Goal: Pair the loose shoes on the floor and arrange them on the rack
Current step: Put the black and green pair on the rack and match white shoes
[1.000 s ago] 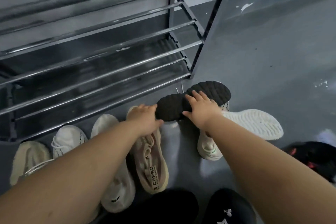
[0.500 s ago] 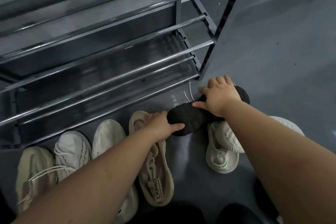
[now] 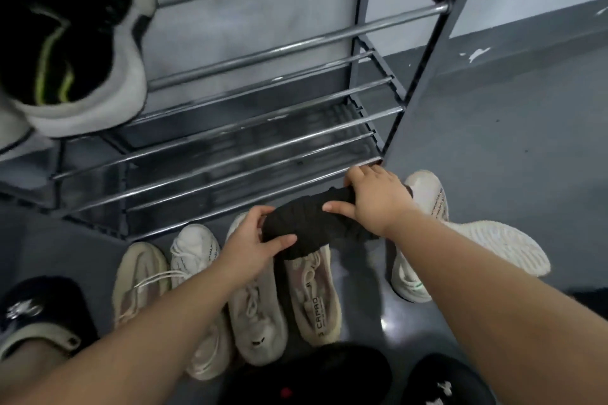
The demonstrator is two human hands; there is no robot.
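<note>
Presently: black knit sneaker (image 3: 316, 227) held sideways just before rack's bottom rails (image 3: 230, 174), left hand (image 3: 253, 243) clamped on one end, right hand (image 3: 378, 197) on the other; apparently for inspection or matching. Beige sneakers (image 3: 309, 293) lined toes-to-rack beneath, likely awaiting pairing.

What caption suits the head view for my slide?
Both hands, left hand and right hand, hold a black shoe above pale shoes before the rack.

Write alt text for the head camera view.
Both hands, left hand and right hand, grip a black shoe above pale sneakers lined up on the grey floor, before a metal rack.
</note>
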